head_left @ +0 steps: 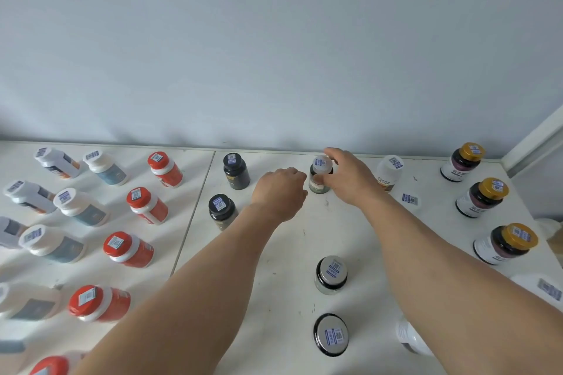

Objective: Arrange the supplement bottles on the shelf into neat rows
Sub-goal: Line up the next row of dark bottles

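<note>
A person's right hand [344,175] is closing its grip around a silver-capped dark bottle [320,175] near the back wall of the white shelf [289,240], fingers wrapping cap and shoulder. The left hand [281,189] is hovering just beside it, fingers curled loosely and holding nothing.

The bottle is standing upright at the head of a column with two more silver-capped bottles [330,274] nearer the camera. The hold looks high and light, so a quick slide could be tipping it, and the left knuckles are crowding close enough to be knocking it.

Two black-capped bottles [234,170] are standing to the left, and a white bottle [390,172] just right of the wrist, within reach of a careless forearm. Red-capped bottles [146,205] and gold-capped bottles [484,196] are lining the flanks, well apart.
</note>
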Tool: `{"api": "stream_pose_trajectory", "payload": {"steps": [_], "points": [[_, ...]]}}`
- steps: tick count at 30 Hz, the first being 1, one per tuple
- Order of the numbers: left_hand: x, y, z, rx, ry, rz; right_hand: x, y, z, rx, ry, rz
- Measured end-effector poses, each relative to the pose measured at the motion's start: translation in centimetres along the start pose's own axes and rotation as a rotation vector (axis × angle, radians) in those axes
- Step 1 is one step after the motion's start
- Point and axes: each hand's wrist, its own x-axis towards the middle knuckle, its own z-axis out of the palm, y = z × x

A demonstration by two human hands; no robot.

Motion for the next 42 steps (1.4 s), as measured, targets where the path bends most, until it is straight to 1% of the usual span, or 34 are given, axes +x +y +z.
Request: {"api": "stream_pose_trajectory", "payload": {"steps": [5, 11, 19, 24, 31, 34, 38, 42], "points": [[-1.9, 1.1, -2.0, 0.048, 0.072, 0.039, -3.3, -1.1, -1.0, -0.199, 0.070, -0.092], [-4.6, 2.6, -4.6, 0.074, 0.153, 0.117, -8.0, -1.7, -2.8, -0.358, 0.100, -0.086], [-11.3, 6.1, -5.9, 0.065, 0.169, 0.256, -17.5, -1.7, -3.3, -0.368, 0.148, 0.011], [-15.2, 9.1, -5.8, 0.062, 0.183, 0.301, -22.5, -0.3, -3.7, -0.351, 0.167, 0.038], [-19.9, 13.5, -5.0, 0.024, 0.178, 0.249, -28.4, 2.3, -5.5, -0.289, 0.221, -0.027], [-22.1, 15.5, -4.2, 0.006, 0.146, 0.191, -31.3, 4.0, -6.0, -0.223, 0.238, -0.081], [-25.3, 18.8, -2.4, -0.089, 0.089, 0.099, -34.8, 7.0, -6.1, -0.112, 0.234, -0.120], [-28.4, 21.4, 1.1, -0.152, -0.006, 0.048, -37.7, 11.1, -4.9, 0.015, 0.220, -0.095]]}}
